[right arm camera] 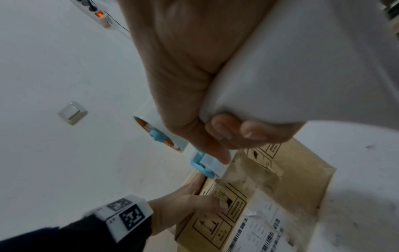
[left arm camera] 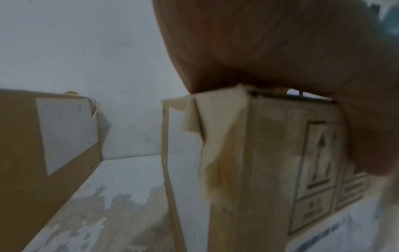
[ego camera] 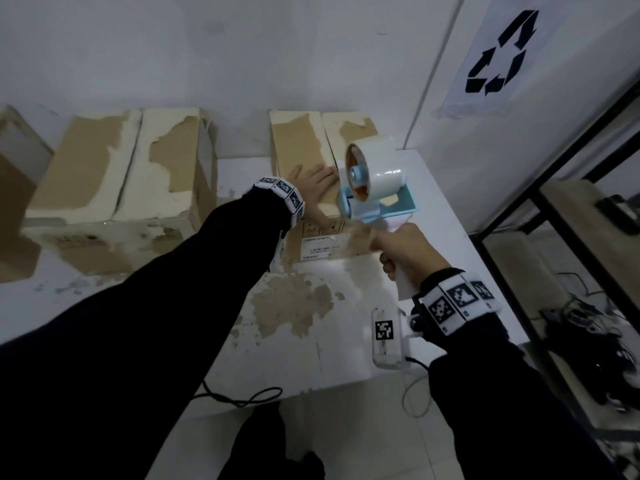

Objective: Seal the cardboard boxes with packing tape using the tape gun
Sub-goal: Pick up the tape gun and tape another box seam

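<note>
The right hand was wrapped round the white handle of the tape gun, fingers curled under the grip, as the right wrist view showed. The gun was tilted so that its blue front end met the near top edge of the small box, with the roll of clear tape riding above. That angle probably served to press the tape end onto the front face before a pull along the centre seam.

The left hand lay flat on the box top, fingers straight and spread, holding nothing. In the right wrist view its thumb rested on the printed front face. The hand likely kept the flaps level and stopped the light box from sliding back under the gun's push. It lay just beside the seam, left of the gun, so the tape path stayed free.

The small box stood on the white desk, near the wall. A larger box stood to its left, apart from it. Its centre seam carried no tape that could be made out. Both tops showed torn paper, so fresh tape may grip poorly there and would need firm pressure.

Sealing appeared to be at its start.
</note>
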